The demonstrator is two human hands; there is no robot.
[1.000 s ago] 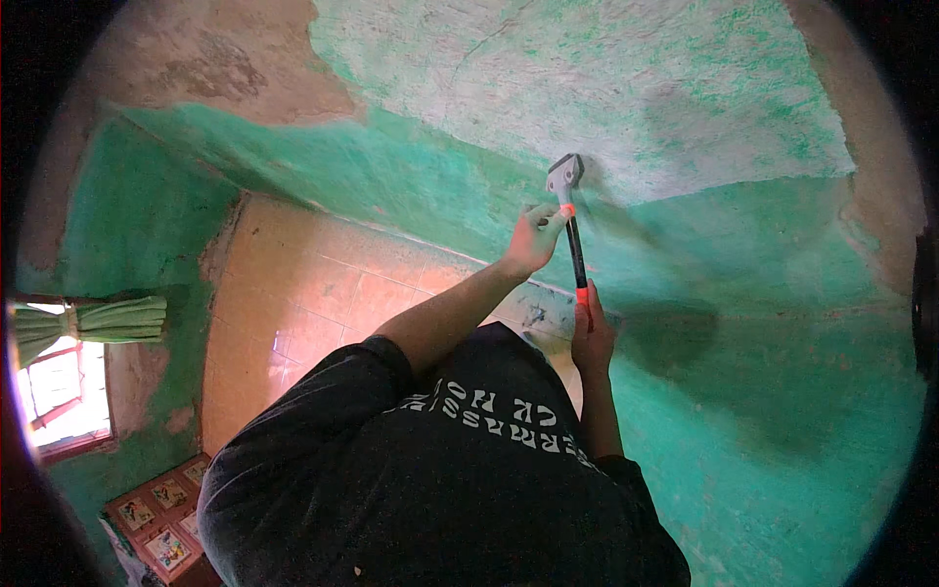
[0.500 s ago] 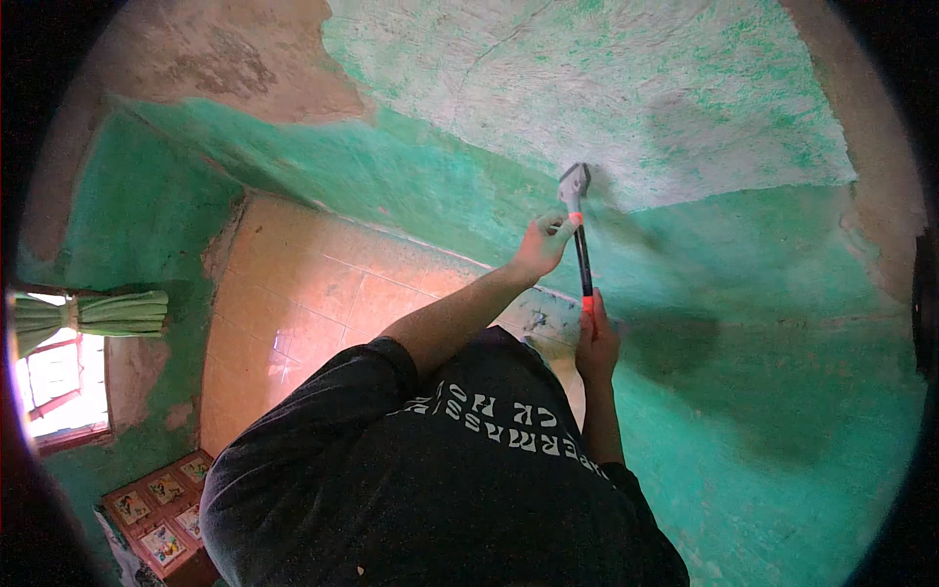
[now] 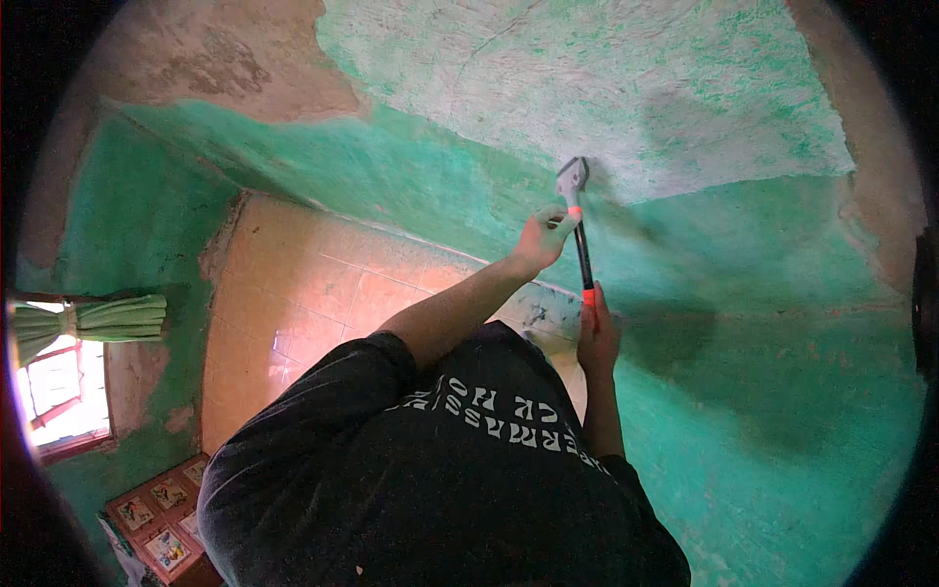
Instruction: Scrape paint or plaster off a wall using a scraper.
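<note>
A long-handled scraper (image 3: 584,249) with a grey head, a black shaft and orange-red bands is held in both my hands. My left hand (image 3: 544,238) is closed around the shaft just below the head. Lower down, my right hand (image 3: 598,338) wraps the orange-red grip end. The scraper's head rests at the wall, by the lower border of a whitish scraped patch (image 3: 606,88) flecked with green. Below that border the green paint (image 3: 782,254) covers the wall. Whether the blade's edge touches the surface is hard to make out.
Bare brownish plaster (image 3: 225,59) shows at the upper left. Orange tiles (image 3: 293,284) cover the floor. At the left are a window (image 3: 68,391), a tied green curtain (image 3: 122,318) and a reddish-brown cabinet (image 3: 161,514) with picture panels.
The scraper and both hands sit slightly higher in the picture, along with a small shift of the whole view. My grip looks the same.
</note>
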